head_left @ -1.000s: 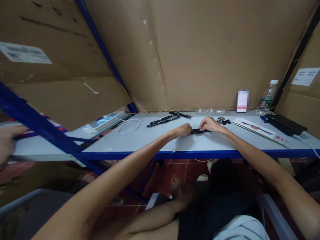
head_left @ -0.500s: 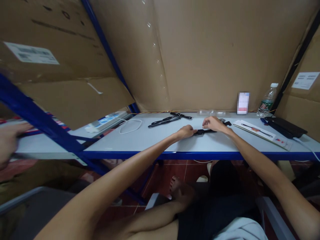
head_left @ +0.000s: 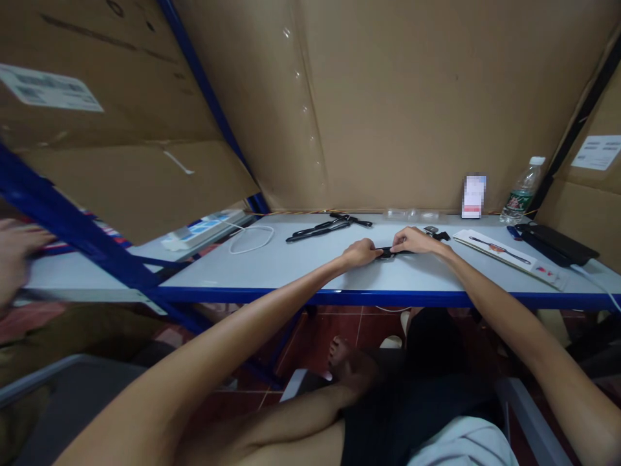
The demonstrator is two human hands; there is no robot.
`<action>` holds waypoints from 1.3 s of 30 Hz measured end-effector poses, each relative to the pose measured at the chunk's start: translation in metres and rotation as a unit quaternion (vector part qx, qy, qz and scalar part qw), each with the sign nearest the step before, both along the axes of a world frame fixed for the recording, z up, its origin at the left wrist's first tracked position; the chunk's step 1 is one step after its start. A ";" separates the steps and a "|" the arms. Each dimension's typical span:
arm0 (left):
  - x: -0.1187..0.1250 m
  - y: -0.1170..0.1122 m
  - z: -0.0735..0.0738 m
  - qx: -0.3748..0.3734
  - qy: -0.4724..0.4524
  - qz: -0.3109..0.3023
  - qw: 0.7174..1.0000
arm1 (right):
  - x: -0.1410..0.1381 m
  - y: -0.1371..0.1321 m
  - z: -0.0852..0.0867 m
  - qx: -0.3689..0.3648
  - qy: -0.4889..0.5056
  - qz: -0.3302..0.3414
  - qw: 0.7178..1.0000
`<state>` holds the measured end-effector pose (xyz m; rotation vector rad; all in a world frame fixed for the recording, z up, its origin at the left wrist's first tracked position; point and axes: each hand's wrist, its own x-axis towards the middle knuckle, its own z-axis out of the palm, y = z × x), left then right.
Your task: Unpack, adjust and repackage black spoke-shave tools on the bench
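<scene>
Beyond the blue front edge (head_left: 339, 298) of one table (head_left: 272, 272), one black strap (head_left: 386, 253) is pinched by two hands, left hand (head_left: 359, 252) and right hand (head_left: 411, 240); open room is seen nearer the edge.

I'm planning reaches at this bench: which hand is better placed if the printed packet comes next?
Probably the right hand: it is nearer the printed packet. The left hand sits farther away, though both hold the black piece.

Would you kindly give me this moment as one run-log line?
left hand: holding black strap | right hand: touching it | back left: loose straps | right side: printed packet, bottle
</scene>
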<state>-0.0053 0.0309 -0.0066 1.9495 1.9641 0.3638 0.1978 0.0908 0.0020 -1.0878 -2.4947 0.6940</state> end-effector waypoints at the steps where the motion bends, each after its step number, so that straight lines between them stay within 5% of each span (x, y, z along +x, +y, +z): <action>1: 0.000 0.000 0.000 -0.002 -0.003 0.000 1.000 | -0.001 0.000 0.000 -0.002 0.001 0.002 1.000; 14: 0.006 -0.015 0.006 0.003 0.028 0.012 1.000 | -0.002 0.000 -0.002 0.000 -0.006 -0.004 1.000; 18: 0.011 -0.031 -0.003 0.102 0.098 0.008 0.990 | 0.017 0.011 0.025 0.026 0.122 -0.029 0.992; 22: 0.010 -0.035 -0.013 0.150 0.116 0.001 0.982 | 0.056 0.025 0.057 0.101 0.218 -0.149 0.959; 24: 0.009 -0.033 -0.015 0.152 0.111 0.001 0.982 | 0.078 0.027 0.062 0.095 0.164 -0.172 0.967; 27: 0.008 -0.031 -0.015 0.148 0.110 0.004 0.983 | 0.104 0.024 0.058 -0.028 0.019 -0.131 0.991; 31: 0.007 -0.029 -0.015 0.140 0.112 0.009 0.984 | 0.110 0.018 0.043 -0.146 -0.136 -0.120 0.973; 39: 0.009 -0.027 -0.014 0.120 0.105 0.012 0.987 | 0.084 0.018 0.028 -0.070 -0.167 -0.133 0.974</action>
